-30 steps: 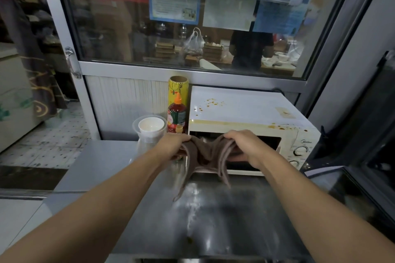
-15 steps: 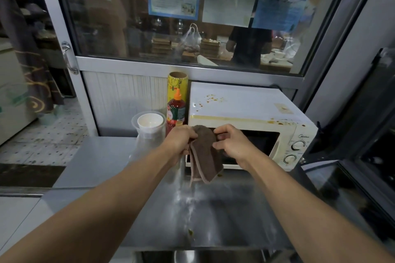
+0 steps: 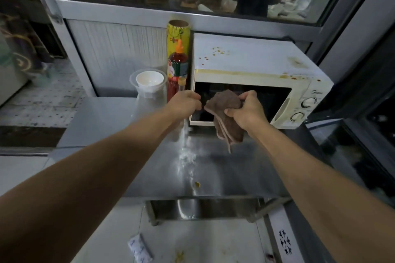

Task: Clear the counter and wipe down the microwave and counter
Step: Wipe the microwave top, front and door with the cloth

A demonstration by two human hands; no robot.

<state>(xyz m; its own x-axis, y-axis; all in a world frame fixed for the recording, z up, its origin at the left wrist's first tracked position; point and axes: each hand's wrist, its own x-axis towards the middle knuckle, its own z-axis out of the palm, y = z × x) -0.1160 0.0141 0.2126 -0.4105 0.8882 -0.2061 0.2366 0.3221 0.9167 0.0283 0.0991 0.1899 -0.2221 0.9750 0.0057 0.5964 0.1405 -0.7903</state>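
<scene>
The steel counter (image 3: pixel 224 168) fills the middle of the view, with a white smear and a small yellow crumb (image 3: pixel 197 184) near its front edge. The white microwave (image 3: pixel 252 57) stands at the counter's back right corner, its top and front rim spotted with brown stains, two knobs on its right panel. Left of it, along the back edge, stand a yellow tube (image 3: pixel 178 37), a red sauce bottle (image 3: pixel 177 66) in front of that, and a clear jug (image 3: pixel 150 94) with a white cup sitting in its mouth. The right hand (image 3: pixel 245 110) holds a folded brown cloth (image 3: pixel 226 117) in front of the microwave door, thumb and fingers pinched on its upper edge so the rest hangs above the counter. The left hand (image 3: pixel 184 102) is just beside the cloth, fingers curled; whether they touch it cannot be told. A small white packet (image 3: pixel 140 249) lies on the floor below.
</scene>
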